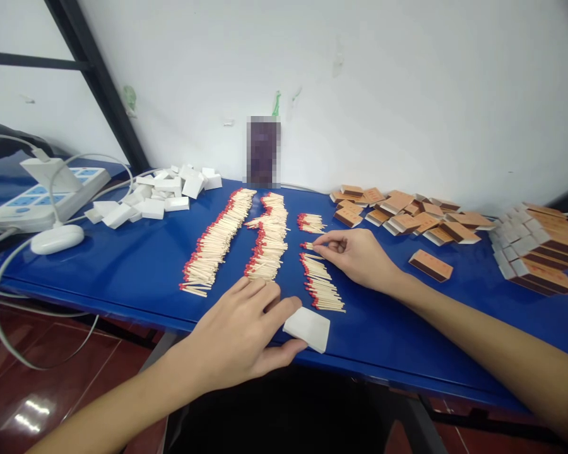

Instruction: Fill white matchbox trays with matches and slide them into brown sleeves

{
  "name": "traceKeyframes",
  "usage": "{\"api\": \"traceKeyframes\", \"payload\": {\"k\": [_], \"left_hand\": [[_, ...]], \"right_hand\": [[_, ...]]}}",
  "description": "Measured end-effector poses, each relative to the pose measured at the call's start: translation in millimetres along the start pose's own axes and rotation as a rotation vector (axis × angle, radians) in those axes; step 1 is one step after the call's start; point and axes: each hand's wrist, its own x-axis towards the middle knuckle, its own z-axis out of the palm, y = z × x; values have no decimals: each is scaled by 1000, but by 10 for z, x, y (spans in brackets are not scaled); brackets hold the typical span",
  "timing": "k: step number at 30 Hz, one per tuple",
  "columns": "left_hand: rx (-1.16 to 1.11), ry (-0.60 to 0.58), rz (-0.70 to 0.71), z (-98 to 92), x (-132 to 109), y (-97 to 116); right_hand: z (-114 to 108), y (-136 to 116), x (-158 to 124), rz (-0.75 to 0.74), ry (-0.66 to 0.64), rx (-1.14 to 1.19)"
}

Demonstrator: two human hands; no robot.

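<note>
Between thumb and forefinger, my left hand [250,331] grips a white matchbox tray [308,329] at the table's front edge. My right hand [355,255] pinches a few red-tipped matches [307,246] in the rightmost row. That row has a small group of matches [311,222] behind my fingertips and a longer run of matches [322,284] in front of them. Two longer rows of matches lie to the left: a middle row [271,236] and a far-left row [220,239]. My left hand's knuckles hide the middle row's near end.
White trays [165,189] are heaped at the back left, beside a power strip [42,195] with cables. Orange matchbox sleeves [407,211] lie piled at the back right, with one loose sleeve [430,265] nearer. Filled-looking matchboxes [539,246] are stacked at the right.
</note>
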Motion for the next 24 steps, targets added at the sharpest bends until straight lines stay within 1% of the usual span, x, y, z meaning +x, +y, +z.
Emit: {"api": "traceKeyframes", "payload": {"k": [5,10,16,21,24], "left_hand": [[10,-1,-1,-3,1,-4],[7,-2,-4,-4,9,-2],[4,-12,-6,-2,-6,0],[3,-17,-1,-6,-9,-1],[3,-14,3,-6,-1,-4]], "right_hand": [[-8,-10,-1,5,-29,13],[-4,-20,14,-1,-4,-17],[-5,-34,42,24,-51,-11],[-5,-58,20,-15,-39,-14],[-5,-53,4,-13,-32,5]]}}
